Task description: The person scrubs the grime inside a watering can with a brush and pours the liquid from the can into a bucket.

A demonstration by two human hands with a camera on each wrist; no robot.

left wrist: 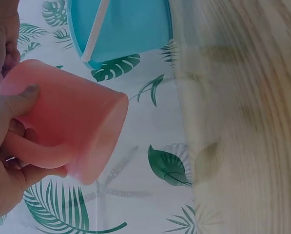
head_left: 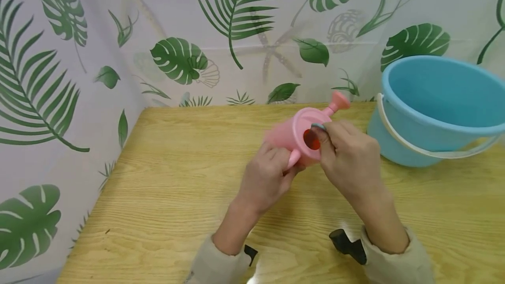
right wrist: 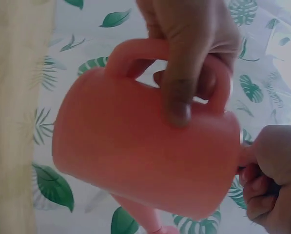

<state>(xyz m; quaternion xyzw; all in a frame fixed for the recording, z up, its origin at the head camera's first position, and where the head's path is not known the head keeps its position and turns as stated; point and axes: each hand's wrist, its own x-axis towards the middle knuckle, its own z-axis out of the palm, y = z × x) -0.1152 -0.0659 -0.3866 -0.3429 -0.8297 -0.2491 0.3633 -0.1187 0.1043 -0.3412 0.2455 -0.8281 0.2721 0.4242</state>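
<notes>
A pink watering can (head_left: 282, 137) is held up over the table, tilted so its opening faces right; its spout (head_left: 335, 103) points up and to the right. My left hand (head_left: 266, 174) grips its handle (left wrist: 38, 151), with the thumb lying on the can's side in the left wrist view. At the opening is my right hand (head_left: 351, 161), its fingers curled round a small teal-edged thing (head_left: 318, 126), mostly hidden by the fingers; its kind cannot be told. Orange-red (head_left: 311, 139) shows inside the opening; whether it is a separate thing is unclear.
A large blue bucket (head_left: 414, 143) with a white handle (head_left: 418, 148) stands on the wooden table (head_left: 158, 187) at the right. A leaf-patterned white covering (head_left: 138, 69) rises behind the table and along its left side. Black straps (head_left: 349, 246) show at the sleeves.
</notes>
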